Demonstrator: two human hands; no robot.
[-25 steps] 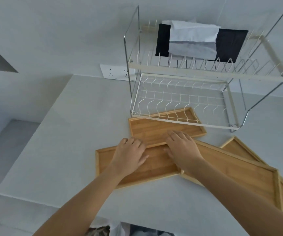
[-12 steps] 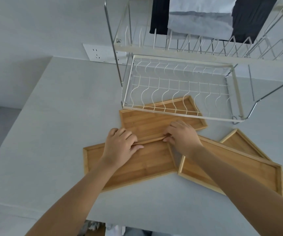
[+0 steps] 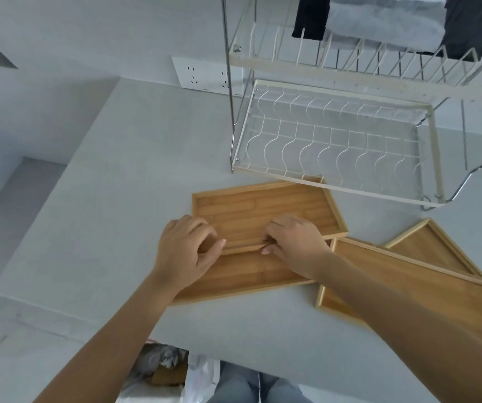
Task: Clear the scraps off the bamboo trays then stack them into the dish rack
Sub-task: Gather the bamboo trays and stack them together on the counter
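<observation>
Several bamboo trays lie on the grey counter in front of a two-tier wire dish rack. The top tray rests tilted on a lower tray. My left hand and my right hand both pinch the top tray's near rim, fingers over the edge and thumbs under it. Two more trays lie to the right: a long one partly under my right forearm and another behind it. No scraps show on the trays. The rack's lower tier holds nothing.
Dark and grey cloths hang on the rack's upper tier. A white wall socket sits left of the rack. Below the counter's near edge are a plastic bag and my legs.
Both hands went from lying flat on the trays to gripping the top tray's near rim and lifting it slightly. The tray has slid back from under the rack. The camera moved closer.
</observation>
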